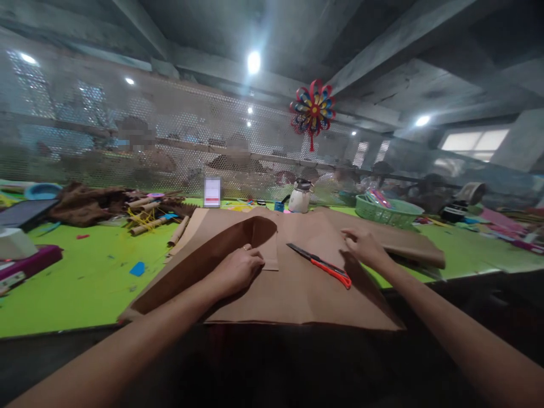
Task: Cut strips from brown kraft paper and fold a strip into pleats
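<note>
Large sheets of brown paper (306, 300) lie in front of me, with one part curled up and over at the left. My left hand (241, 271) is closed at the edge of the folded-over paper, fingers bent on a narrow flap. To the right, my right hand (365, 246) is at the paper's right side, fingers loosely bent and apart, holding nothing that I can see. Between the two hands a utility knife (325, 267) with a red-orange handle rests on the paper, its blade pointing away to the left.
The green table (93, 289) carries brown paper rolls with yellow strips (147, 218), a power strip (29, 269) and a blue scrap (137, 268). At the back stand a phone-like screen (212, 191), a white jug (300, 197) and a green basket (389, 211). A pinwheel decoration (314, 109) hangs before the mesh.
</note>
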`<state>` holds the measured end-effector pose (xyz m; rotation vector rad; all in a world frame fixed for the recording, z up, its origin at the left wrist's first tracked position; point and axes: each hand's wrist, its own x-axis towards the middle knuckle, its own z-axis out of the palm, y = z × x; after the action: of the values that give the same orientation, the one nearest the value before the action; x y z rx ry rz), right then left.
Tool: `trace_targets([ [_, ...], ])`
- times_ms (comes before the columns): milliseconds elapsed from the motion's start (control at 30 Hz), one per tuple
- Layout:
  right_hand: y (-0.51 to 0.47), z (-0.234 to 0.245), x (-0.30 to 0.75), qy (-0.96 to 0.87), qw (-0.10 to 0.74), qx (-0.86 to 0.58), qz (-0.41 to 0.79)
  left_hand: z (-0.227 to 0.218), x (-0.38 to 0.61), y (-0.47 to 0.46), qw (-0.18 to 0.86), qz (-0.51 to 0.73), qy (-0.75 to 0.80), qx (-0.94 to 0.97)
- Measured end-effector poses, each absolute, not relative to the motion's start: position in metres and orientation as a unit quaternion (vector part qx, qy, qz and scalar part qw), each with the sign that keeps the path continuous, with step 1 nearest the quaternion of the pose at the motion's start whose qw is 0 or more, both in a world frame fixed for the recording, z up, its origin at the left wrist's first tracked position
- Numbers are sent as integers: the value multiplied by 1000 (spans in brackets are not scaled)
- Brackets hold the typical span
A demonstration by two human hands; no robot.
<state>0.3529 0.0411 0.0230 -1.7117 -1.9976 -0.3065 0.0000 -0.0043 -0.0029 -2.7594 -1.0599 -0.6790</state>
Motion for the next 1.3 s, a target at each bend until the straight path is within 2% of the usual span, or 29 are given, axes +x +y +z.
trace_targets([
  [67,24,29,312,-798,281,-528,-76,-4,-1,-4,49,-226,-355,-906],
  [167,20,27,253,-861,253,-440,-20,-6,-4,-1,41,-225,-362,-904],
  [233,34,22,225,-860,214,-461,33,-7,-6,0,39,-225,-367,-902],
  [467,96,14,182,-878,139,-445,109,-5,-3,-4,66,-221,-387,-893],
  [767,116,43,172,-898,56,-393,188,-1,3,-12,38,-234,-419,-876],
  [967,120,41,168,-905,86,-360,212,-1,3,-14,133,-164,-388,-897],
  [1300,127,-5,179,-896,192,-346,202,-9,2,-5,85,-190,-342,-916],
])
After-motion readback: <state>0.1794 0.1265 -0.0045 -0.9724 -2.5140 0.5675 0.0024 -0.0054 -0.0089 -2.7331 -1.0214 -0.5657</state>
